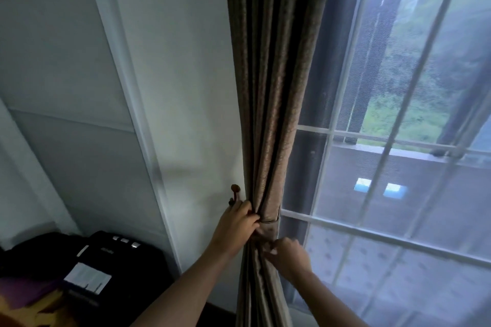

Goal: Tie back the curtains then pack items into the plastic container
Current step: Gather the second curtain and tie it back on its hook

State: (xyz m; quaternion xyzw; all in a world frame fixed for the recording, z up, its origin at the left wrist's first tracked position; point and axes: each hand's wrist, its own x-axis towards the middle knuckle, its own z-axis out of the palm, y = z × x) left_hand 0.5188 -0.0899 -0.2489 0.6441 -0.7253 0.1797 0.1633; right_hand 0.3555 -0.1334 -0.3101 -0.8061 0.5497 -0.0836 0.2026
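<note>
Curtain [268, 87] hangs gathered beside the window [398, 141], cinched by a tie-back band [269, 223] near the wall hook [235, 194]. Left hand [236, 223] pinches the folds at the band; right hand [288, 253] grips fabric just below. Best to keep the pleats bunched tight while looping the band's end onto the hook. No plastic container shows.

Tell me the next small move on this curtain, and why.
Probably carry the tieback end in the left hand up onto the wall hook: the band already wraps the gathered brown curtain, the right hand pinches the folds below, and the hook looks bare.
</note>
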